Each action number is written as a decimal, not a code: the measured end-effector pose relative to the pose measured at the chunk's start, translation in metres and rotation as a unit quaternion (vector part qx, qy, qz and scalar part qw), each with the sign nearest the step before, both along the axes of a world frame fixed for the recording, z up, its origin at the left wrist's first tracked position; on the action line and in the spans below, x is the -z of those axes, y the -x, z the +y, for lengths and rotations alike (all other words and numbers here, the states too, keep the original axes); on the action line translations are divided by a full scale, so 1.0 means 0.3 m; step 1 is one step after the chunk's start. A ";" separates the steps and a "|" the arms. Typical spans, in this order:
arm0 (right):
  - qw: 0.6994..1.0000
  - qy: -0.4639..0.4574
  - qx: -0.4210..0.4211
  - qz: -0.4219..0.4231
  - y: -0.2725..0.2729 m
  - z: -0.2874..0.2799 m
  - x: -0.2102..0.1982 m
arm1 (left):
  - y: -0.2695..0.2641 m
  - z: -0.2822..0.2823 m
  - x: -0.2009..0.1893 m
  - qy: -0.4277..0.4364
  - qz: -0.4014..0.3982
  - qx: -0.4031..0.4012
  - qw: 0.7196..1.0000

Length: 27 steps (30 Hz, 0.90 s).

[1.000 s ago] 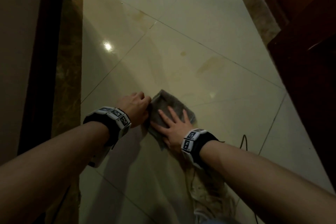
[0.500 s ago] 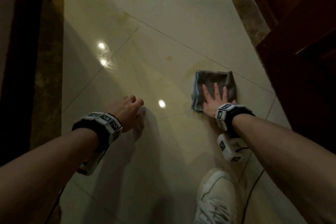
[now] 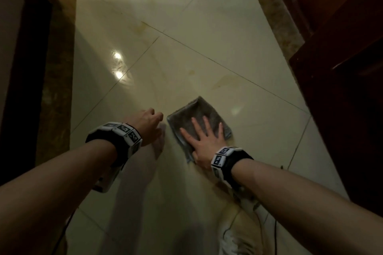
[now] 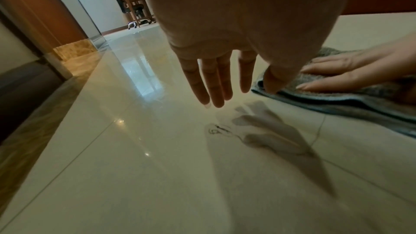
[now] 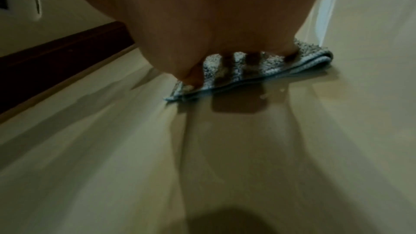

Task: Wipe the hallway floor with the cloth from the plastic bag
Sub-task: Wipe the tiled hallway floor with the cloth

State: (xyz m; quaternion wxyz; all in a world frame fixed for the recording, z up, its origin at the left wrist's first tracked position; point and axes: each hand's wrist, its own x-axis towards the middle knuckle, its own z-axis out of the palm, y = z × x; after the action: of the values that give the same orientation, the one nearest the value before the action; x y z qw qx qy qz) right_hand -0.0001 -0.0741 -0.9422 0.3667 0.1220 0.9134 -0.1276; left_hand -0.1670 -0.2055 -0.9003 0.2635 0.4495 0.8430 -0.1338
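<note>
A folded grey cloth lies flat on the glossy cream floor tiles in the head view. My right hand presses on it with straight, spread fingers. In the right wrist view the palm hides most of the cloth. My left hand hovers just left of the cloth and holds nothing. The left wrist view shows its fingers hanging straight a little above the floor. There the thumb sits by the edge of the cloth, and I cannot tell whether it touches. No plastic bag is in view.
Dark wooden furniture lines the right side and a marble skirting the left. A yellowish stain lies beyond the cloth. A white shoe and a thin cable are under my right arm. An office chair stands far off.
My right hand swept the cloth out to the right, then back left beside the left hand. The left hand stayed in place above the floor.
</note>
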 end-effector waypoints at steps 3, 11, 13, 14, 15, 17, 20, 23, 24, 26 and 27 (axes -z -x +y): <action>1.000 0.014 0.008 -0.007 0.032 0.080 -0.006 | 0.005 0.047 0.002 -0.018 -0.007 -0.005 1.000; 0.967 -0.036 0.252 -0.021 0.118 0.453 -0.011 | 0.070 0.015 -0.023 -0.019 -0.004 -0.043 0.999; 0.968 -0.042 0.247 -0.030 0.166 0.453 -0.010 | 0.111 -0.031 -0.034 -0.010 -0.008 -0.066 0.998; 0.971 -0.042 0.231 -0.036 0.191 0.446 -0.011 | 0.132 -0.055 -0.037 0.000 -0.008 -0.078 0.997; 0.977 -0.039 0.204 -0.042 0.217 0.441 -0.013 | 0.151 -0.075 -0.043 0.010 -0.006 -0.086 0.996; 0.989 -0.032 0.134 -0.047 0.281 0.439 -0.023 | 0.185 -0.095 -0.055 0.025 0.001 -0.097 0.995; 0.998 -0.025 0.051 -0.042 0.429 0.442 -0.015 | 0.245 -0.069 -0.076 0.029 -0.005 -0.121 0.992; 0.999 -0.009 0.003 -0.053 0.577 0.442 0.008 | 0.297 -0.030 -0.112 0.003 -0.015 -0.162 0.987; 0.998 -0.006 -0.008 -0.060 0.604 0.455 0.017 | 0.312 -0.019 -0.130 -0.002 -0.020 -0.168 0.986; 0.997 -0.007 -0.028 -0.077 0.634 0.485 0.031 | 0.345 0.000 -0.190 0.017 -0.018 -0.165 0.986; 0.996 -0.007 -0.034 -0.086 0.635 0.495 0.028 | 0.357 0.000 -0.228 0.030 -0.013 -0.156 0.987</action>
State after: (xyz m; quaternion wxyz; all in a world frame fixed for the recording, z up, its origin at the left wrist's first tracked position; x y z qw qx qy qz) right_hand -0.1905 0.0745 -0.9506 0.4470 0.1037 0.8832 -0.0972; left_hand -0.2742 -0.2055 -0.8319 0.3056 0.3060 0.8949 -0.1099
